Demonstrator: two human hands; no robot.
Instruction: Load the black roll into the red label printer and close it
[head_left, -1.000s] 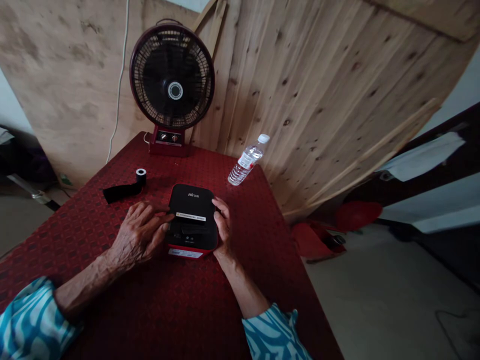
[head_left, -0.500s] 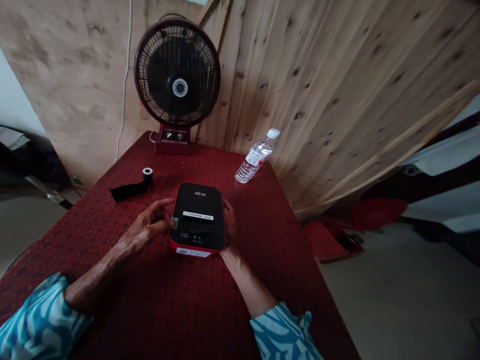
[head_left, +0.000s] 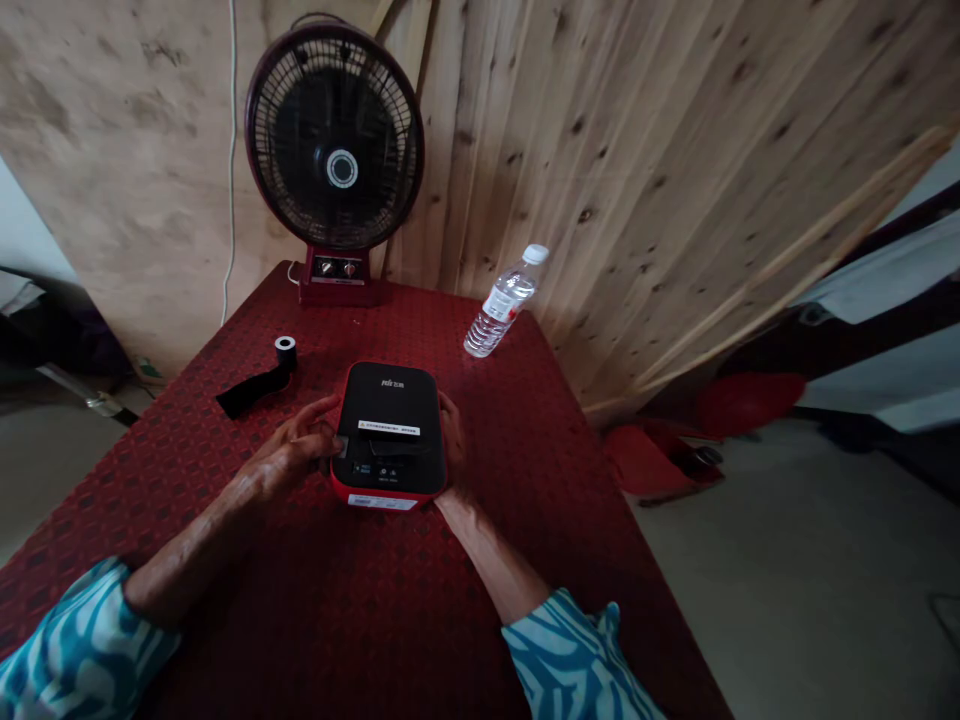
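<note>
A black-topped box-shaped device with a red lower body, like a small label printer (head_left: 391, 408), sits on the red patterned tablecloth, a white sticker strip across its lid. My left hand (head_left: 292, 445) is at its left side, fingers curled and thumb against a grey tab on the edge. Around the right side wraps my right hand (head_left: 452, 440); its fingers are partly hidden behind the body. Left of the device lies a small black roll (head_left: 286, 354) with a white-rimmed core, its black strip unrolled toward the left.
A dark red fan (head_left: 335, 150) stands at the back of the table (head_left: 337, 620) against a wooden panel wall. Farther right is a clear water bottle (head_left: 501, 310) with a white cap. Red objects (head_left: 652, 465) sit on the floor past the table's right edge.
My left hand has moved from the lid's left part down to the grey tab at its edge. My right fingers have slid off the top rim, lower along the side. The view has shifted slightly.
</note>
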